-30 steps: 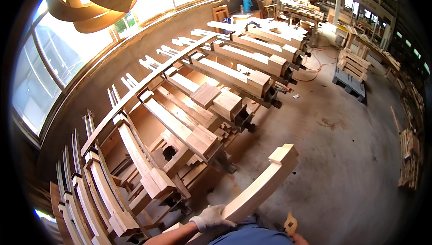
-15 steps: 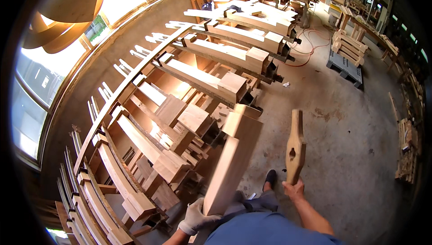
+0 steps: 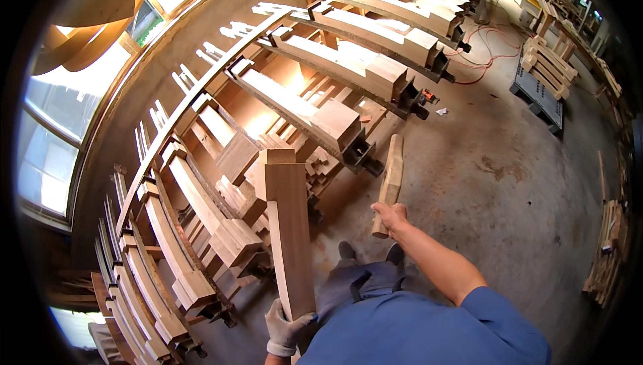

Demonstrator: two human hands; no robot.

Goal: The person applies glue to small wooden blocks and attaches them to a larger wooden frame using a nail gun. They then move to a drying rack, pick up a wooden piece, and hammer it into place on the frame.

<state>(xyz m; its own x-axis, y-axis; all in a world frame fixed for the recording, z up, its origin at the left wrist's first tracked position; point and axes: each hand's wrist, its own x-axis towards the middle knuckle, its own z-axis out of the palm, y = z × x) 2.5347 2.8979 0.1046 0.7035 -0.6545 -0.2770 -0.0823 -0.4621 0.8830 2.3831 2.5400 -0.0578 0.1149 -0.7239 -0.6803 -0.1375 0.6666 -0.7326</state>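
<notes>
My left hand, in a pale work glove, grips the lower part of a squared wooden beam that stands close to upright in front of me. A thicker block forms the upper end of this beam. Bare, my right hand is closed round a wooden lever, held up over the floor and seen nearly edge-on. Left of the beam is a clamping rack with several dark metal bars; similar wooden beams with end blocks lie along them.
Metal clamp ends stick out along the rack's near side. A dark pallet with stacked wooden pieces stands at the far right. A red hose curls on the concrete floor. Lumber lies along the right edge.
My right hand has moved left and up with the lever, which has turned so its holed broad side no longer shows. The beam in my left hand has shifted left and become more upright.
</notes>
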